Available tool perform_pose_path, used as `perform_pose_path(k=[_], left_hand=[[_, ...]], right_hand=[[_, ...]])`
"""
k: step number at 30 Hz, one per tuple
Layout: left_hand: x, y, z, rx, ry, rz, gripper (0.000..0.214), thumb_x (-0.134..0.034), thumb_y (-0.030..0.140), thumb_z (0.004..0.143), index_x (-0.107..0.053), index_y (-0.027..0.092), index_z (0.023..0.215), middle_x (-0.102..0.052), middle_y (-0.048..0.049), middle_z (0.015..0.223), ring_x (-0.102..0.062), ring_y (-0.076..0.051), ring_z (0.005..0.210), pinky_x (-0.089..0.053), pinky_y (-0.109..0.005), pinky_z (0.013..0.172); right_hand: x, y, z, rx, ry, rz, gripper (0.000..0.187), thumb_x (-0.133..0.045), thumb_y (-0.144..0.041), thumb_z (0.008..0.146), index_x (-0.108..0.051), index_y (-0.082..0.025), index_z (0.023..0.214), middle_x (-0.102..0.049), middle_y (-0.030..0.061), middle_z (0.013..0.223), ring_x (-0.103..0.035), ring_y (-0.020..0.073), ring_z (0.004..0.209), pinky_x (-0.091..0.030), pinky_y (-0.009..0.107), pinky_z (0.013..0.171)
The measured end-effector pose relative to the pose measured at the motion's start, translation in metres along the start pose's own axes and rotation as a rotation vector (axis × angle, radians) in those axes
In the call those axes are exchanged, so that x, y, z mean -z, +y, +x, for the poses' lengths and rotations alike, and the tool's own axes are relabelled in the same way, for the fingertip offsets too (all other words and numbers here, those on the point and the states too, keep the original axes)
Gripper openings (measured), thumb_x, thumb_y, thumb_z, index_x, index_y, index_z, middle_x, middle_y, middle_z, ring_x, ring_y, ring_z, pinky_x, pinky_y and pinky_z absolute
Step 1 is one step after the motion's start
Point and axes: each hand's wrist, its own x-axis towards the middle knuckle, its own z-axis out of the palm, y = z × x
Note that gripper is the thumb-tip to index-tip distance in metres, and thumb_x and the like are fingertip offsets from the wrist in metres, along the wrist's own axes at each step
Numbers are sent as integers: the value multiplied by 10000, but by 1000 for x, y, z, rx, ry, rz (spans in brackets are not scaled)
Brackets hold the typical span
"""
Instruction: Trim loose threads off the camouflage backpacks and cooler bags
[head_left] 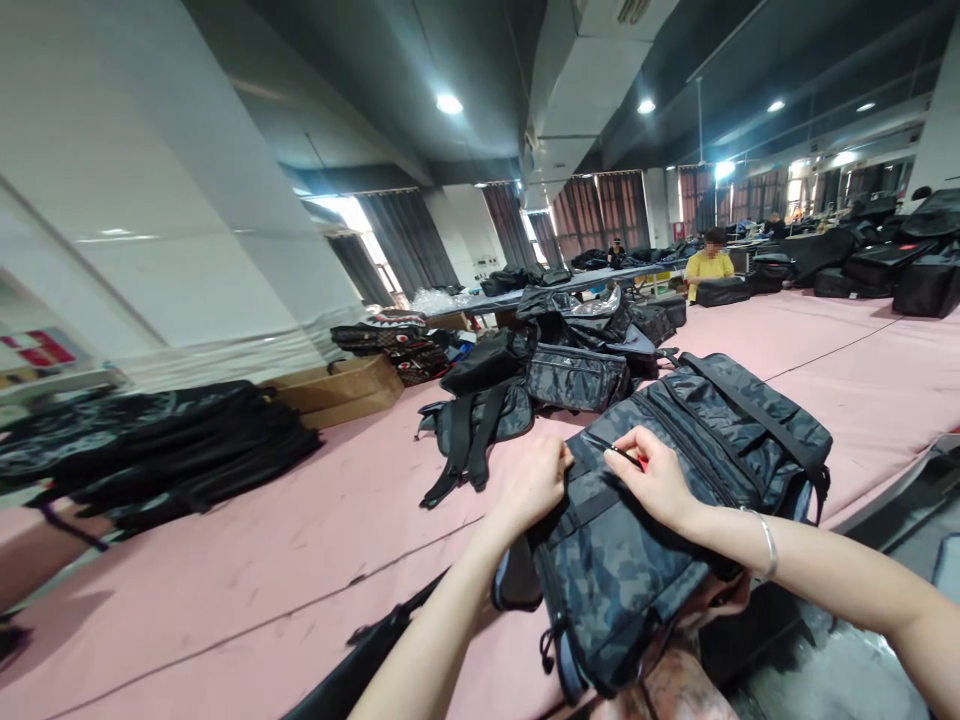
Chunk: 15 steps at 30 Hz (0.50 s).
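Note:
A dark grey camouflage backpack (pixel 622 560) lies in front of me, partly over the table's near edge. At its left side my left hand (pixel 536 480) is closed on the bag's fabric edge, its fingertips partly hidden. My right hand (pixel 656 475) is closed around a small red-handled tool (pixel 640 463) with a thin dark tip; most of it is hidden in my fingers, so its exact kind does not show. That tip points left, close over the bag's surface and a short way from my left hand. A zipper and a wide strap (pixel 757 410) cross the bag's far part.
Several camouflage bags (pixel 577 378) are heaped behind the backpack on the pink-covered table (pixel 360 500). Dark fabric pieces (pixel 195 450) and a cardboard box (pixel 341 390) stand at left. A person in a yellow top (pixel 709 265) sits farther back, near black bags (pixel 862 265).

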Motion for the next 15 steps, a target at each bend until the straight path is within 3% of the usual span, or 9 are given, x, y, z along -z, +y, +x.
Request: perform_pose_path(k=[5, 8, 11, 15], left_hand=[[5, 0, -13, 51, 128, -185, 246, -278, 339, 851, -404, 205, 686, -460, 8, 646, -479, -136, 635, -395, -242, 585], [11, 3, -23, 70, 176, -380, 291, -328, 420, 848, -405, 202, 671, -412, 31, 612, -434, -119, 591, -374, -228, 559], [15, 7, -38, 34, 136, -465, 343, -369, 426, 841, -429, 191, 599, -441, 25, 585, -443, -115, 580, -375, -235, 577], [16, 12, -61, -36, 58, -306, 296, -438, 421, 823, -547, 190, 674, -569, -7, 683, -520, -136, 653, -412, -255, 620]], right_hand=[[2, 0, -1, -16, 12, -12, 232, -540, -415, 772, -520, -185, 746, -449, -55, 558, -427, 99, 530, -323, 214, 526], [2, -2, -2, -27, -9, -9, 214, -547, -400, 765, -522, -188, 754, -484, -54, 564, -453, 100, 531, -335, 213, 534], [3, -3, -2, -40, -25, 1, 195, -548, -382, 761, -519, -189, 749, -520, -47, 576, -476, 103, 536, -345, 214, 541], [3, -4, -2, -41, -32, 8, 190, -552, -376, 758, -517, -190, 747, -530, -47, 576, -480, 102, 532, -346, 209, 536]])
